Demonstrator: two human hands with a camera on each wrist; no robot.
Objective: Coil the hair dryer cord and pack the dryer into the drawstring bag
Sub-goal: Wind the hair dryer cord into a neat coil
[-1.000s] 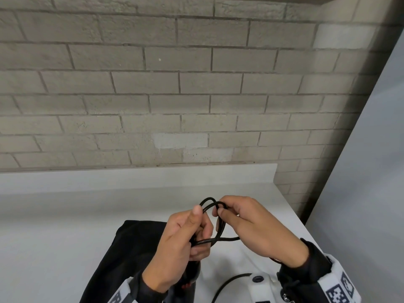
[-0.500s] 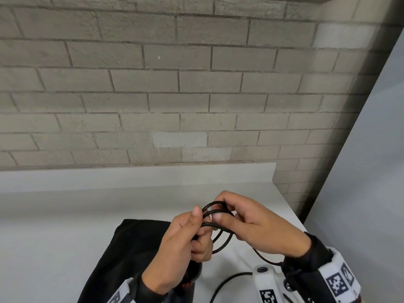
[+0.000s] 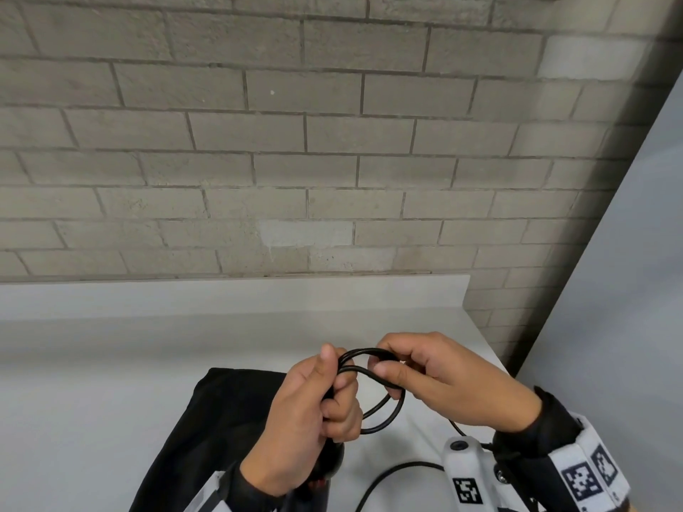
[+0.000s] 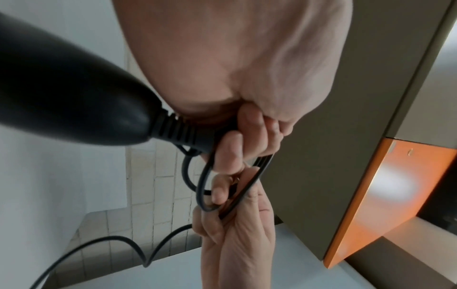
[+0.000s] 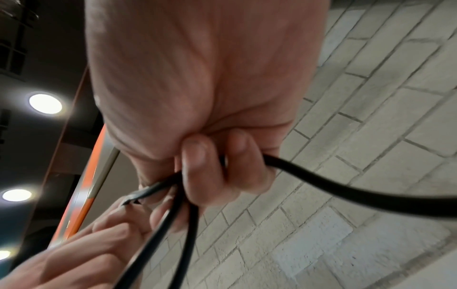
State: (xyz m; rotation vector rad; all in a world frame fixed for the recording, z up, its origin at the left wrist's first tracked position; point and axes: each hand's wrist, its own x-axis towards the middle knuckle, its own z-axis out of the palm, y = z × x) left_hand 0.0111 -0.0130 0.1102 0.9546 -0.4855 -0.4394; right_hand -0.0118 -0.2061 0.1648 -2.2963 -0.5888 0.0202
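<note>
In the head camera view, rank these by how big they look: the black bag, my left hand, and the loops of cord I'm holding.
1. black bag, though partly hidden and cut off
2. left hand
3. cord loops

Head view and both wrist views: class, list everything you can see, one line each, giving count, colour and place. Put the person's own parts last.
cord: one, black, looped between both hands, the rest trailing onto the counter
hair dryer: one, black, under the left hand
bag: one, black, flat on the counter, lower left
counter: one, white, against the wall
brick wall: one, grey, behind the counter
ceiling lights: three, white, overhead
left hand: one, grips the loops
right hand: one, pinches the cord
</note>
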